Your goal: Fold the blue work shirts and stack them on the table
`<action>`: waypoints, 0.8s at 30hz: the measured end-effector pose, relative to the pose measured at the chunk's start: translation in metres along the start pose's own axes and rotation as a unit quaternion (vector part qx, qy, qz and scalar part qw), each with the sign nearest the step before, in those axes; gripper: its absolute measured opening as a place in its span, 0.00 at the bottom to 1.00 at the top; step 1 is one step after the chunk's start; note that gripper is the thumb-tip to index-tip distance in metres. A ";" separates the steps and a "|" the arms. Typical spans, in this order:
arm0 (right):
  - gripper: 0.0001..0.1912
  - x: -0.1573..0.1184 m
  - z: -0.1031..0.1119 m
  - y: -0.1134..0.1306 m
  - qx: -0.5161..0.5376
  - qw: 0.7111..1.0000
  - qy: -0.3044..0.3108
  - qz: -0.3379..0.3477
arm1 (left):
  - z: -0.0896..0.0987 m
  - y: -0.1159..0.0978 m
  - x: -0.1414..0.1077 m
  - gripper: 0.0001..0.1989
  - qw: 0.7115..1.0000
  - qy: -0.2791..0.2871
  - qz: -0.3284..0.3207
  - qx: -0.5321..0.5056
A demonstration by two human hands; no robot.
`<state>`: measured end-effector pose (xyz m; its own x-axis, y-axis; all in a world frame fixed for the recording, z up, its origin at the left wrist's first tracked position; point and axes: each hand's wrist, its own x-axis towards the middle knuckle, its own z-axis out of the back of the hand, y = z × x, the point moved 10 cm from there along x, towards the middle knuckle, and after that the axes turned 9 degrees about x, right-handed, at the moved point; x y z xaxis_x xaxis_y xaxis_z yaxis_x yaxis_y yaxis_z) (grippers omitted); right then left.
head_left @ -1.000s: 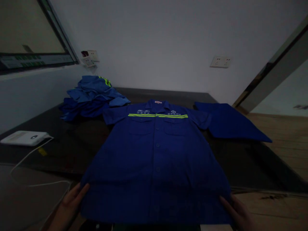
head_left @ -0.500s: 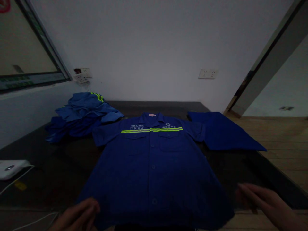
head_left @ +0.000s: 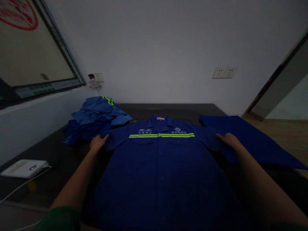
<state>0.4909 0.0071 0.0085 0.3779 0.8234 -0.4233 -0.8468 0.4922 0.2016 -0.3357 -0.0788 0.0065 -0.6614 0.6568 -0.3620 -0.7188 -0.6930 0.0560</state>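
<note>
A dark blue short-sleeved work shirt (head_left: 160,160) lies front up on the dark table, its collar toward the wall. A yellow-green reflective stripe and white printed lettering cross its chest. My left hand (head_left: 98,143) pinches the cuff of the sleeve on the left. Over on the other side, my right hand (head_left: 228,139) has its thumb and fingers closed on the edge of the right sleeve. Both arms reach forward along the shirt's sides. The lower hem runs out of sight at the bottom of the view.
A crumpled heap of blue clothes (head_left: 96,112) sits at the back left. Flat blue cloth (head_left: 250,138) lies on the right, overhanging the table edge. A white device (head_left: 25,168) with a cable is at the left. Wall sockets (head_left: 223,73) are above the table (head_left: 187,109).
Both hands have moved forward from beside the lower hem to the two sleeve ends and closed on them. The view has shifted, so the scene sits further right.
</note>
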 end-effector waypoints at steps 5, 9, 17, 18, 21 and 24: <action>0.14 -0.008 -0.022 0.018 0.083 0.996 0.011 0.010 | -0.005 -0.019 0.011 0.24 0.995 -0.069 -0.041 -0.066; 0.22 -0.023 0.011 0.030 0.114 0.985 -0.131 0.021 | -0.001 -0.036 0.011 0.21 0.991 -0.105 -0.045 -0.070; 0.25 -0.033 0.037 0.032 0.047 0.986 -0.155 -0.029 | -0.009 -0.046 0.031 0.21 0.996 -0.036 -0.063 0.051; 0.25 -0.033 0.032 0.029 0.035 0.989 -0.138 -0.037 | -0.012 -0.044 0.033 0.21 0.996 -0.021 -0.062 0.059; 0.28 -0.034 0.012 0.014 0.010 0.995 -0.080 -0.056 | -0.016 -0.038 0.038 0.20 0.996 0.009 -0.056 0.072; 0.29 -0.031 0.004 -0.004 0.003 0.994 -0.072 -0.077 | -0.016 -0.035 0.042 0.18 0.994 0.021 -0.063 0.083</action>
<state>0.4836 -0.0195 0.0242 0.5524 0.7699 -0.3195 -0.7730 0.6166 0.1494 -0.3353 -0.0318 -0.0260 -0.5561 0.7201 -0.4150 -0.8236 -0.5445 0.1587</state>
